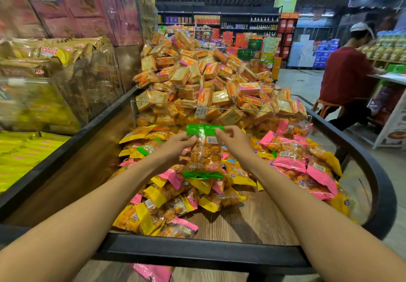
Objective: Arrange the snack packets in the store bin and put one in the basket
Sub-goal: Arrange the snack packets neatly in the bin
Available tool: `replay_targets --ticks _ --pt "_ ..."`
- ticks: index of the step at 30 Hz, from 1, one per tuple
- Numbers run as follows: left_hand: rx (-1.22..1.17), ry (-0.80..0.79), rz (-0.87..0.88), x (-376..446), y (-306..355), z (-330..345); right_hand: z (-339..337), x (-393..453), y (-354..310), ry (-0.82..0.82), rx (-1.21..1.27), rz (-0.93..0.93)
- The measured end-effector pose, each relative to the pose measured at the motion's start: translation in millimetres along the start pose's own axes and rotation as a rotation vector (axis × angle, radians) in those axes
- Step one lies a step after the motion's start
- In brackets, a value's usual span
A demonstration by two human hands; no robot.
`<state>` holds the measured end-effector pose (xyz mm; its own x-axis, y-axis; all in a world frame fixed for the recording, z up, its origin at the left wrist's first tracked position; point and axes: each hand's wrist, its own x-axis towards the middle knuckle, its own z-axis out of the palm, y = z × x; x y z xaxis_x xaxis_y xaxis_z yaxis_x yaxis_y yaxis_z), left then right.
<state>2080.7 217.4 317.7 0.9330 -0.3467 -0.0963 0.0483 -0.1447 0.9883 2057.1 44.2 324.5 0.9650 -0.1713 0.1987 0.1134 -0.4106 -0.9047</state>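
A clear snack packet with green ends (205,152) is held upright above the store bin. My left hand (174,147) pinches its left edge and my right hand (234,139) pinches its upper right corner. Below it lies a heap of packets with yellow and pink ends (167,200), spread over the wooden floor of the bin (248,222). More pink-ended packets (303,161) pile up at the right side. No basket is in view.
The bin has a black rim (197,251) and a clear divider (219,108), behind which orange biscuit packs (204,77) are heaped. Clear bins of yellow packs (44,88) stand at the left. A person in a red shirt (345,79) sits at the right.
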Motion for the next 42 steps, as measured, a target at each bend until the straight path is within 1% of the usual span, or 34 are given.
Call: replay_targets --ticks 2,5,10,16,17,19,22,24,26,30,32,34,37,39,42 --pt "0.005 -0.041 -0.011 -2 1 2 1 1 0 -0.017 0.083 0.044" --pt "0.009 -0.047 -0.001 -2 3 2 3 0 -2 -0.019 0.153 0.023" --pt "0.018 0.058 0.01 0 2 1 0 -4 -5 -0.044 0.218 -0.003" --pt "-0.02 0.143 0.018 0 3 0 1 2 1 -0.098 0.25 0.045" --pt "-0.033 0.155 0.016 0 3 0 1 3 2 -0.129 0.254 0.067" --pt "-0.08 0.197 0.02 -1 5 -1 1 0 0 -0.267 0.27 0.121" --pt "-0.166 0.286 0.041 -2 11 -5 2 -7 -1 -0.463 0.11 0.164" --pt "-0.159 0.317 0.041 -3 14 -8 6 -10 -1 -0.519 0.056 0.138" --pt "-0.117 0.294 0.031 -2 15 -11 5 -12 -2 -0.517 0.115 0.122" --pt "-0.048 0.08 -0.004 -2 14 -14 -1 -11 -1 -0.511 0.217 0.126" --pt "0.023 0.016 -0.034 -2 10 -15 -1 -7 2 -0.508 0.235 0.125" --pt "0.039 -0.001 -0.036 -2 9 -14 -1 -5 2 -0.501 0.236 0.133" --pt "0.002 0.016 -0.005 -2 9 -14 -1 -4 2 -0.493 0.261 0.131" --pt "-0.042 0.016 0.012 -2 9 -14 1 -3 2 -0.458 0.251 0.125" --pt "-0.033 0.016 0.032 -5 10 -13 2 -2 5 -0.405 0.214 0.121"
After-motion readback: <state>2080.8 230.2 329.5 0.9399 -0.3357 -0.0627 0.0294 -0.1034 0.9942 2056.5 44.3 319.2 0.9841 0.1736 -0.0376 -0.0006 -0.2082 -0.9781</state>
